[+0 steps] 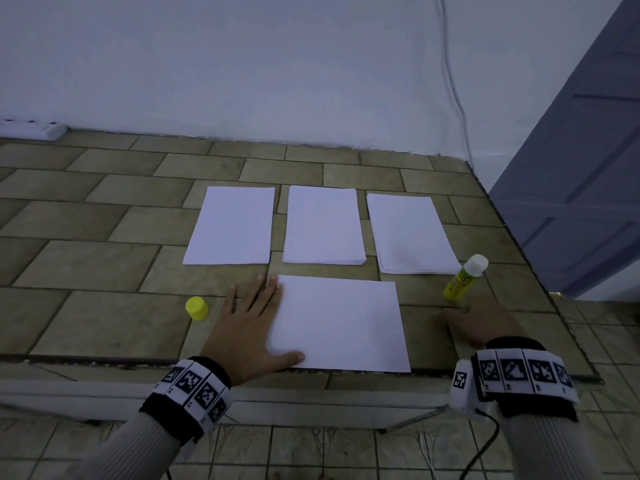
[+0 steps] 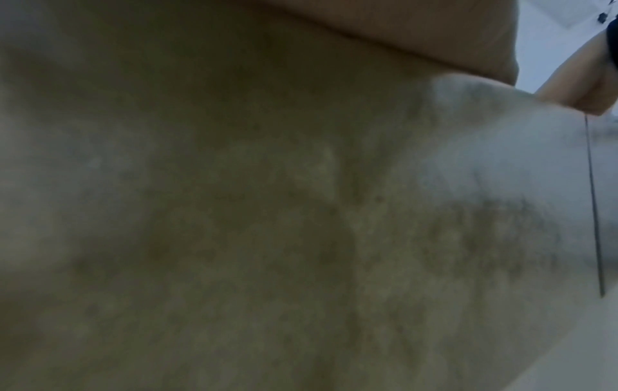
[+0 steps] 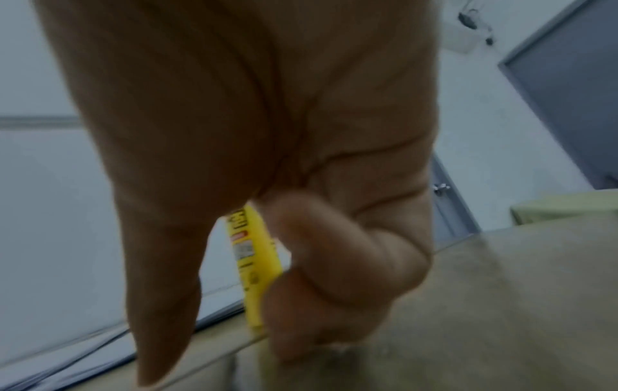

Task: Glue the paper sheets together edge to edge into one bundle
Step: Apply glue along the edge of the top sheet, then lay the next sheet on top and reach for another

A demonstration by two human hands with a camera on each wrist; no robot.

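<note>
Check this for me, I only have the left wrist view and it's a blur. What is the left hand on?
Observer: The left hand lies flat, fingers straight, on the left edge of the near sheet.
Operator: Where's the glue?
Observer: The glue stick stands at the table's right side. The right hand is at its base, but I cannot tell if it grips it.
Operator: Capped?
Observer: A yellow cap sits apart on the table, left of the left hand.
</note>
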